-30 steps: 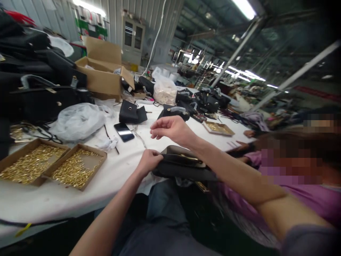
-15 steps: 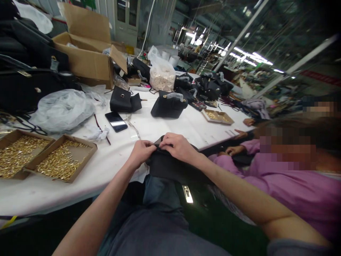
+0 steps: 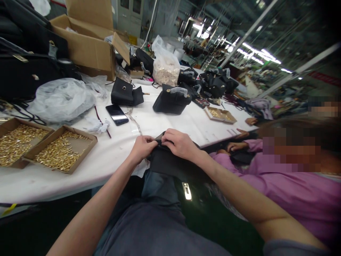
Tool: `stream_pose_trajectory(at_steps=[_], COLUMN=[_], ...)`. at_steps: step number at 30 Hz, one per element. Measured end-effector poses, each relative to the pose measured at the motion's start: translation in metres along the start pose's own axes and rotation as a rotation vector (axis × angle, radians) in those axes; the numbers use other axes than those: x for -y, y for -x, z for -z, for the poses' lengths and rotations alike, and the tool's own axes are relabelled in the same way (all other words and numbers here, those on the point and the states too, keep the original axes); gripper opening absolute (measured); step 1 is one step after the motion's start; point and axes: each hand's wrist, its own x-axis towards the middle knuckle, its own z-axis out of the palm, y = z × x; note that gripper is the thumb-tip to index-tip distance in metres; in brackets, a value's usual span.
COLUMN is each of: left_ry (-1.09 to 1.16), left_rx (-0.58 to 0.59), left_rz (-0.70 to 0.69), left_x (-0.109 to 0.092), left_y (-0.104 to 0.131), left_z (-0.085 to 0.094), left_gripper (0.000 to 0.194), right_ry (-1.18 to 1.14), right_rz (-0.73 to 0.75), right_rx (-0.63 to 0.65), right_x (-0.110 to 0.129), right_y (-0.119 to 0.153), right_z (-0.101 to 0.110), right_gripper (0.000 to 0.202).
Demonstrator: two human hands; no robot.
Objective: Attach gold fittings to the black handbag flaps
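Observation:
A black handbag (image 3: pixel 170 161) rests on my lap against the table's edge, its flap hanging down with a shiny gold clasp plate (image 3: pixel 187 191). My left hand (image 3: pixel 143 147) pinches the upper edge of the bag at its left corner. Close beside it, my right hand (image 3: pixel 179 144) is closed on the same edge, thumb and fingers pressed together. Any small part between the fingertips is too hidden to make out.
Two cardboard trays (image 3: pixel 92 142) of small gold fittings sit on the white table (image 3: pixel 112 160) at left. Beyond lie a phone (image 3: pixel 117 114), black bags (image 3: pixel 172 101), plastic wrap (image 3: pixel 62 99) and an open carton (image 3: pixel 85 53). A person in pink (image 3: pixel 287 192) sits close on my right.
The view has shifted slightly, so the table things appear a little higher. Both hands keep their grip on the handbag's edge, with only small finger movement.

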Motion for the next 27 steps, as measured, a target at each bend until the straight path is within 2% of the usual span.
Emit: stream_pose_trajectory(at_steps=[7, 13, 20, 27], left_ry=[0.011, 0.06, 0.072, 0.018], left_rx=[-0.01, 0.023, 0.03, 0.026], left_rz=[-0.01, -0.029, -0.045, -0.068], left_x=[0.001, 0.003, 0.001, -0.002], left_y=[0.0, 0.0, 0.0, 0.002], left_z=[0.001, 0.002, 0.002, 0.002], left_gripper=[0.027, 0.026, 0.027, 0.027], right_ry=[-0.038, -0.246, -0.31, -0.324], right_rz=[0.048, 0.004, -0.105, -0.136], right_rx=[0.08, 0.041, -0.039, -0.026], right_x=[0.004, 0.007, 0.003, 0.002], right_y=[-0.009, -0.011, -0.012, -0.014], right_z=[0.007, -0.003, -0.016, -0.017], right_gripper=[0.012, 0.011, 0.006, 0.005])
